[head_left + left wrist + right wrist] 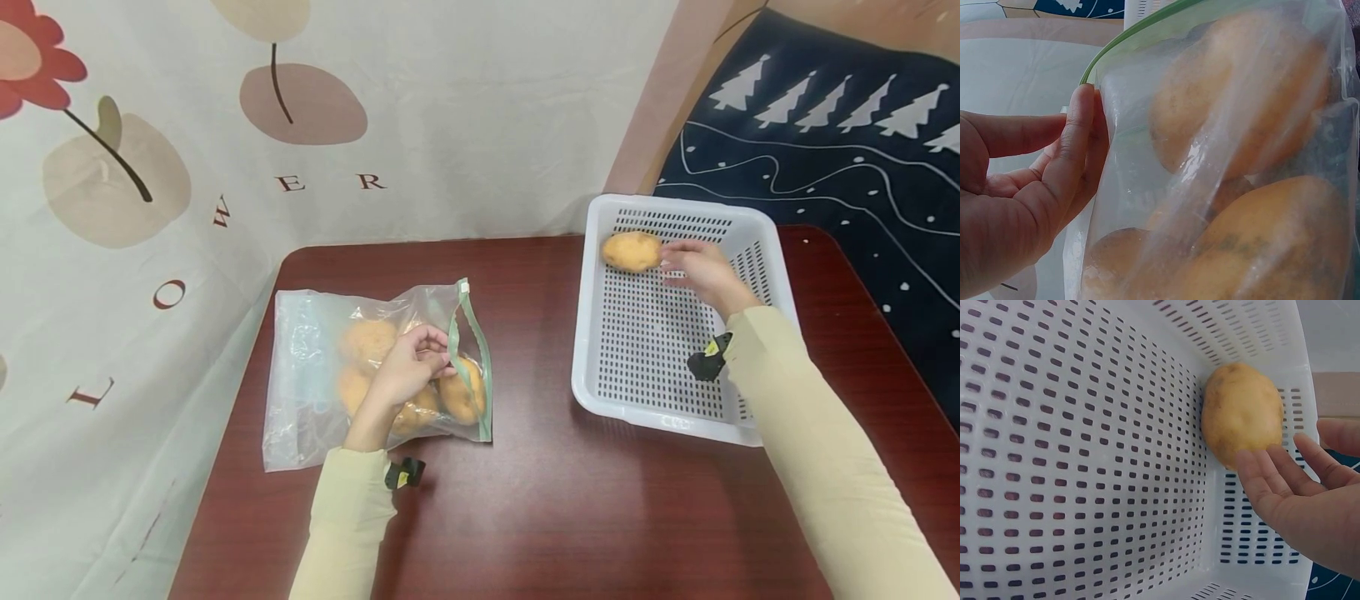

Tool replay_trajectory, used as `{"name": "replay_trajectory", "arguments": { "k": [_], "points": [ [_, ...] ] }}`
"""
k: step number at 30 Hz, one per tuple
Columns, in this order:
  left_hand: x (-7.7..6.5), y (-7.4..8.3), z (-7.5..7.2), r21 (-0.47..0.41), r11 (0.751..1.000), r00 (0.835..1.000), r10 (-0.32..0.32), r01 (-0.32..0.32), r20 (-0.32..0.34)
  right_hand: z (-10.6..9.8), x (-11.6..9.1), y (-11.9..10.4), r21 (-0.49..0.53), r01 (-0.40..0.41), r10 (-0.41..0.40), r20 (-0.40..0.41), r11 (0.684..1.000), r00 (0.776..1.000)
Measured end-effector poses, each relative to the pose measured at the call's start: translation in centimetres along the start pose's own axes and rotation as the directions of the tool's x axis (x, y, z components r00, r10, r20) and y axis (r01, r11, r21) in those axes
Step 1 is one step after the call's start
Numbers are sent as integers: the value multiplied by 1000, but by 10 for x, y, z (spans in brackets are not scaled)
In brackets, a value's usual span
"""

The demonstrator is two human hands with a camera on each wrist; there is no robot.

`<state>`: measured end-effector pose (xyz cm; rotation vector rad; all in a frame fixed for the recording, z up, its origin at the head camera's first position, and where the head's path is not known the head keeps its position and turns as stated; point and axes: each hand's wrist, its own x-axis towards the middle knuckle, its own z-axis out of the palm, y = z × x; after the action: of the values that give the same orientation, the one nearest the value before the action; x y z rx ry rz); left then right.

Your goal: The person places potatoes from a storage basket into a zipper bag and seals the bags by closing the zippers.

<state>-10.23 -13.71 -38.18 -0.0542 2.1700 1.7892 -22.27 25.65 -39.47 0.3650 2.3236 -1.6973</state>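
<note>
A clear zip bag [300, 433] with a green zip edge lies on the table at the left, several potatoes [367, 342] inside it. My left hand [408, 367] is over the bag and pinches its edge at the green strip [1119, 40], thumb close to the index finger. In the white basket [592, 333] on the right, a single potato [632, 252] lies by the far left corner. My right hand [701, 271] reaches into the basket with fingers extended and spread, fingertips [1249, 459] right at the potato's side.
Both things stand on a dark red-brown table [525, 500]. Behind it hangs a pale curtain [480, 125] with flower prints and letters. A navy cloth [825, 158] with white trees is at the right. A wrist camera [708, 358] shows beside the right sleeve.
</note>
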Motion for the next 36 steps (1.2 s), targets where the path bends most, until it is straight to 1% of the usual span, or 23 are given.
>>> {"name": "replay_trajectory", "arguments": {
  "k": [3,4,9,16,23,30,36],
  "points": [
    [0,0,0,-3,1000,1000,-2,2,1,-2,1,-1,-19,-3,3,-1,1000,1000],
    [0,0,0,-6,1000,1000,-1,1,2,-3,1,-1,-28,8,-7,17,1000,1000],
    [0,0,0,-13,1000,1000,-2,2,3,-5,2,-2,-53,12,-11,18,999,1000],
    [1,0,1,-22,1000,1000,-11,11,0,-5,6,-1,-64,13,-11,41,998,999],
    [-1,2,1,-15,1000,1000,-5,5,3,-5,8,1,-86,-15,19,49,996,999],
    [-1,1,1,-10,1000,1000,-4,4,3,-8,8,1,-66,8,-2,93,998,996],
    [-1,1,1,-11,1000,1000,-6,6,3,-8,7,1,-99,4,7,109,995,994]
  ]
}}
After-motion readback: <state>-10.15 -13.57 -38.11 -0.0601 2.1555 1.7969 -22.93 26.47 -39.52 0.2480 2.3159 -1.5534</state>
